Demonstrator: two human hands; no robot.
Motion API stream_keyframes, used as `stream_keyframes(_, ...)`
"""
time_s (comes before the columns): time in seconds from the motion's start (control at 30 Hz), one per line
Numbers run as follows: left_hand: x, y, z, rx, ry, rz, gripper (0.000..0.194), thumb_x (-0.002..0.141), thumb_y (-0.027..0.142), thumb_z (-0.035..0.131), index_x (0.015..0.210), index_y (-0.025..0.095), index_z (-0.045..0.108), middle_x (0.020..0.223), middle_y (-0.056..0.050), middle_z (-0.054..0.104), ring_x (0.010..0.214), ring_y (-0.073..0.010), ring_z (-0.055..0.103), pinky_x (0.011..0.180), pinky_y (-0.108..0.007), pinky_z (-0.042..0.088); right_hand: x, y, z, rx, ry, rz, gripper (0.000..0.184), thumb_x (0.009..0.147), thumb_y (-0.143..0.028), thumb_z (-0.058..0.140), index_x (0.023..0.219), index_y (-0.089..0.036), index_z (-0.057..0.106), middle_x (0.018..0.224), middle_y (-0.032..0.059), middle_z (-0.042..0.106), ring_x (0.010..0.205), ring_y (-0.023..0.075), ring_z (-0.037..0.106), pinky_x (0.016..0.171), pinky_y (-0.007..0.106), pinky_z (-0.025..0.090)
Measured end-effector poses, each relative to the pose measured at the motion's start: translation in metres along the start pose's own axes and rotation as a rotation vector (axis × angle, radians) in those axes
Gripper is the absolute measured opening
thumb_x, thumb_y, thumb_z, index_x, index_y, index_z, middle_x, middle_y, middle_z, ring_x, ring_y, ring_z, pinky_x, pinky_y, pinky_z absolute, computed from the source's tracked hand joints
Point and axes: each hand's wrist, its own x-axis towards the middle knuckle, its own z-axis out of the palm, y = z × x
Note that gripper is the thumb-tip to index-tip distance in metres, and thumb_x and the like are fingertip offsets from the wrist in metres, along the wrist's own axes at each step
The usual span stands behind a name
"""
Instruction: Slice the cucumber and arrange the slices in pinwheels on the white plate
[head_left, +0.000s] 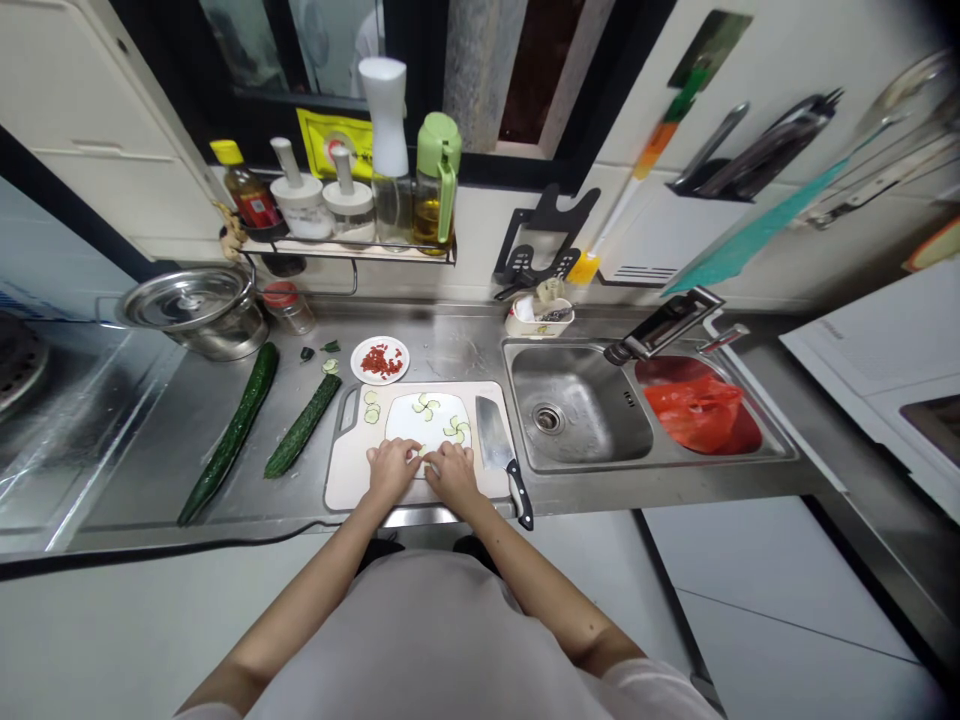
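My left hand and my right hand meet over the near part of a white plate. Their fingertips pinch at a small pale cucumber slice, mostly covered by the fingers. On the plate, cut cucumber slices form one pinwheel at the back and another at the right. The plate rests on a beige cutting board. Several round cucumber slices lie at the board's left. A kitchen knife lies on its right side, black handle past the front edge.
Left of the board lie a cut cucumber and a longer whole cucumber. Behind it stands a small dish of red pieces. A steel pot is at the back left. The sink lies right, with a red bag beside it.
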Motion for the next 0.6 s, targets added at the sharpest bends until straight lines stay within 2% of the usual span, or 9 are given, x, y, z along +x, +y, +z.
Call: stream_keyframes(0.6, -0.0008, 0.0003, 0.0033, -0.006, -0.002, 0.002, 0.021, 0.083, 0.034, 0.056, 0.097, 0.029, 0.071, 0.091, -0.003, 0.069, 0.101, -0.0266, 0.055, 0.086, -0.040, 0.030, -0.0039, 0.0020, -0.0002, 0.013, -0.003, 0.011, 0.023, 0.090, -0.028, 0.050, 0.103, -0.026, 0.069, 0.098, 0.0051, 0.053, 0.094, 0.0205, 0.041, 0.081, 0.034, 0.023)
